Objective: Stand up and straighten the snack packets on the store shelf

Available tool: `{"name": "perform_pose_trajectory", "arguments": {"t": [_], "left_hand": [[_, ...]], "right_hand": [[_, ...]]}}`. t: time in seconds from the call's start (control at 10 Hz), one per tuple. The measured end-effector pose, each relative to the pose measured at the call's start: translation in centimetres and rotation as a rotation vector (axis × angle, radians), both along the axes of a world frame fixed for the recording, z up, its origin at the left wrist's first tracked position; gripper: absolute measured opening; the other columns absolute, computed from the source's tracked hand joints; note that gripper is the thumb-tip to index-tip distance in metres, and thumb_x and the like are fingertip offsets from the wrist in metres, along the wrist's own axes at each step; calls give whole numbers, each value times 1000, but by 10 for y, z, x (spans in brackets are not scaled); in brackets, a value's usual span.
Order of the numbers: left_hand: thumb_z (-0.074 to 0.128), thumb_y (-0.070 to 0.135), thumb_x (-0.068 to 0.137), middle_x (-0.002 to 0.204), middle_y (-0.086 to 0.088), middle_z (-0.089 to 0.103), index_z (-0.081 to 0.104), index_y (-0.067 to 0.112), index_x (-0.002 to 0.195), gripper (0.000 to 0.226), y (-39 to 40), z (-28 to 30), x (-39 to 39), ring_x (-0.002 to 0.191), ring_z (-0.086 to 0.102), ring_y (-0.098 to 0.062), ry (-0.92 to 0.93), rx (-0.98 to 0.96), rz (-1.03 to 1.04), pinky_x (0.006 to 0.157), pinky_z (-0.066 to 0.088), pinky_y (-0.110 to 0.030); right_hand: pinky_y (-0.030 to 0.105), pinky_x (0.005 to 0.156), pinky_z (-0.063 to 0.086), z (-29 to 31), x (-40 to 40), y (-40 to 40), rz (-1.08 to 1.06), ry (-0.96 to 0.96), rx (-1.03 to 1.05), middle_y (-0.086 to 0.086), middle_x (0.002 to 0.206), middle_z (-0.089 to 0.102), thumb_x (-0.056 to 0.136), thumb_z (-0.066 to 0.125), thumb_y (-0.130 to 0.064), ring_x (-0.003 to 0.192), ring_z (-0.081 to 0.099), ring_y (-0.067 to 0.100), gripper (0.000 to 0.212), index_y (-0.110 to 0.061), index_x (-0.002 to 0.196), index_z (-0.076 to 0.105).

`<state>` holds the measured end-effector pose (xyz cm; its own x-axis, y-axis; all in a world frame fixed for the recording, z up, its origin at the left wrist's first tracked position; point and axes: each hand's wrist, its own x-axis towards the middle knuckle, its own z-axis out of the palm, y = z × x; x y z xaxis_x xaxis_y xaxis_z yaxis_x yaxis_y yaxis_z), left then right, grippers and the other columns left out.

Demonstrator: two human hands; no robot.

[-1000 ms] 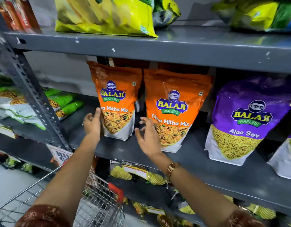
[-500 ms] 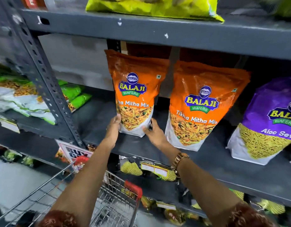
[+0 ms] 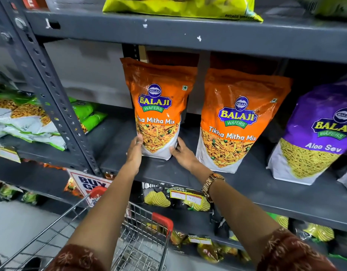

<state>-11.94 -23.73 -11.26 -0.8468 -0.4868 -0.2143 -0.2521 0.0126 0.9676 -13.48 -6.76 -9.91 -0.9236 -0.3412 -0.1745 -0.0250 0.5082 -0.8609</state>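
Two orange Tikha Mitha Mix packets stand upright on the grey middle shelf (image 3: pixel 168 173). The left orange packet (image 3: pixel 159 106) is gripped at its white base from both sides: my left hand (image 3: pixel 134 151) on its left bottom corner, my right hand (image 3: pixel 181 153) on its right bottom corner. The right orange packet (image 3: pixel 239 118) stands free beside it, leaning back a little. Further right a purple Aloo Sev packet (image 3: pixel 313 133) stands upright on the same shelf. More orange packets are half hidden in the dark behind the front ones.
A grey perforated upright post (image 3: pixel 51 90) divides the bays. Green and white packets (image 3: pixel 28 122) lie flat in the left bay. Yellow packets (image 3: pixel 180 6) rest on the shelf above. A wire shopping cart (image 3: pixel 141 237) with red corners stands below my arms, before lower shelves of snacks.
My right hand left the right orange packet and came to the left packet's right bottom corner. My left hand slid down to its left corner. The view shifted left and closer.
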Motion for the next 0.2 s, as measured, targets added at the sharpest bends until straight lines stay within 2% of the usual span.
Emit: {"name": "perform_pose_trajectory", "arguments": {"t": [0.1, 0.2], "left_hand": [[36, 50, 93, 146, -10, 44, 43, 20, 135, 53, 4, 6, 3, 139, 29, -33, 3, 31, 71, 117, 18, -51], [50, 41, 89, 130, -18, 57, 53, 6, 122, 49, 16, 15, 10, 121, 50, -35, 96, -19, 350, 105, 38, -38]], "right_hand": [[42, 111, 32, 6, 4, -1, -56, 33, 27, 13, 148, 37, 94, 39, -39, 134, 37, 32, 60, -19, 145, 14], [39, 100, 39, 8, 12, 3, -260, 212, 11, 18, 131, 56, 94, 43, -31, 121, 51, 34, 48, -9, 136, 36]]}}
